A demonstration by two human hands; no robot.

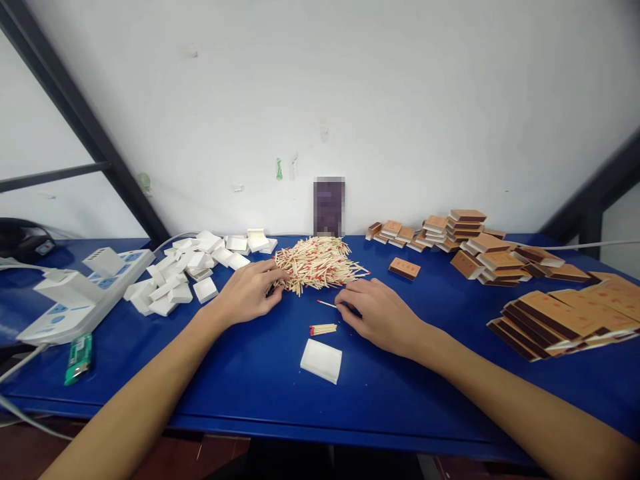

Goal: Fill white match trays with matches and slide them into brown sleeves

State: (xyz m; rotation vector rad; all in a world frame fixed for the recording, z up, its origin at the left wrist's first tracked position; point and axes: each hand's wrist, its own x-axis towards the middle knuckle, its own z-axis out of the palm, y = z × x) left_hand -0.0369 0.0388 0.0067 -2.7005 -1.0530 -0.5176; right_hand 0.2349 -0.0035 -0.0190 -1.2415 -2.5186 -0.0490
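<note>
Bare forearms (150,383) nearest, one from each side, both reaching in over a blue desk (240,380). Left hand (253,290) at the near left edge of a heap of red-tipped matches (320,265); fingers curled, thumb drawn close, fingertips among the sticks. Cannot tell from here whether it grips any. Right hand (377,313) just off the heap's right front, palm down, thumb and forefinger nearly meeting on the bare end of a single match (327,303), red head pointing left. Between the hands and nearer the person: a small bundle of matches (323,329), heads left, and just in front of it a white matchbox tray (321,361); which way up, cannot tell. More white trays (181,293) jumbled on the left, beside a power strip (115,283). Right side: orange-brown matchbox sleeves (560,317) in leaning stacks, one matchbox (404,268) apart from them.
</note>
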